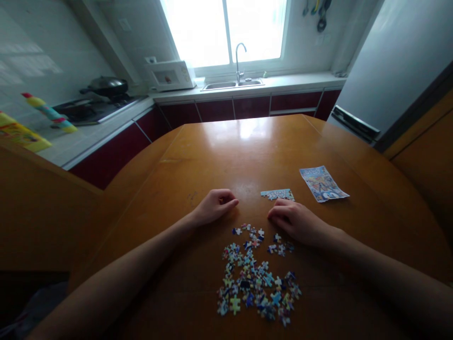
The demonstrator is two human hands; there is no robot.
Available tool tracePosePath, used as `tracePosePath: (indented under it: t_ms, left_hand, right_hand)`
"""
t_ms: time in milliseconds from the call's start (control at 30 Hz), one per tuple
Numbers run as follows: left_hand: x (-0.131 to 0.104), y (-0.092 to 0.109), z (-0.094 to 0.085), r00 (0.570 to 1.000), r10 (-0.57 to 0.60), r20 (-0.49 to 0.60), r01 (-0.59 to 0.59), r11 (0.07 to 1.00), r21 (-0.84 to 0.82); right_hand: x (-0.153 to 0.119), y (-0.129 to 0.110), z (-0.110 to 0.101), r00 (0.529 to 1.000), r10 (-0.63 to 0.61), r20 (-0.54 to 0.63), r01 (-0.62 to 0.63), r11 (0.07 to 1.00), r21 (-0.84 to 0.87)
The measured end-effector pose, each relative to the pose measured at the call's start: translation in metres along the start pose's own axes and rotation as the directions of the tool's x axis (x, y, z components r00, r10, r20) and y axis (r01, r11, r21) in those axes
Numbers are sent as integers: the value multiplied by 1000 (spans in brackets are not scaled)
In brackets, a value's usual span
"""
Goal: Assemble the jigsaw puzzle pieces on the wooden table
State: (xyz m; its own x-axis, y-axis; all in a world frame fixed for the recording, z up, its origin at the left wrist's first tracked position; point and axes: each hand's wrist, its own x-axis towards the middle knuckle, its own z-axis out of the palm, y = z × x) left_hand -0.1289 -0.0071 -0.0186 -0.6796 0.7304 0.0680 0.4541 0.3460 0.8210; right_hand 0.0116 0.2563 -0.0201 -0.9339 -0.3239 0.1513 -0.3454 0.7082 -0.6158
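Observation:
My left hand (pixel 215 206) rests on the wooden table with its fingers curled in and the thumb alongside; nothing shows in it. To the right, my right hand (pixel 302 221) is closed, fingers bent down at the tabletop. Whatever its fingertips may hold is hidden. Just beyond its knuckles lies a joined strip of jigsaw puzzle (pixel 278 194), pale blue with lettering, its lower edge partly covered by the hand. A heap of loose jigsaw pieces (pixel 249 271) spreads nearer to me, between my forearms. A few stray pieces (pixel 281 248) lie just below my right hand.
A creased picture sheet (pixel 322 184) lies on the wooden table (pixel 226 156) to the right of the strip. Beyond the table are a counter with a sink (pixel 231 85), a microwave (pixel 171 75) and a stove with a pan (pixel 108 87). A fridge (pixel 392 71) stands at right.

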Motion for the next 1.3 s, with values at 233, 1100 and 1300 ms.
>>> tracePosePath:
  t_ms: [233, 1100, 1300]
  left_hand:
    - [0, -5, 3, 989, 147, -15, -145, 986, 86]
    - [1, -6, 8, 981, 190, -23, -187, 977, 106]
    - [1, -5, 7, 981, 190, -23, -186, 975, 125]
  right_hand:
    - [-2, -4, 2, 998, -28, -54, 26, 999, -42]
    - [-34, -82, 77, 952, -307, 5, 303, 936, -179]
    - [-30, -85, 58, 951, -309, 20, 308, 949, 61]
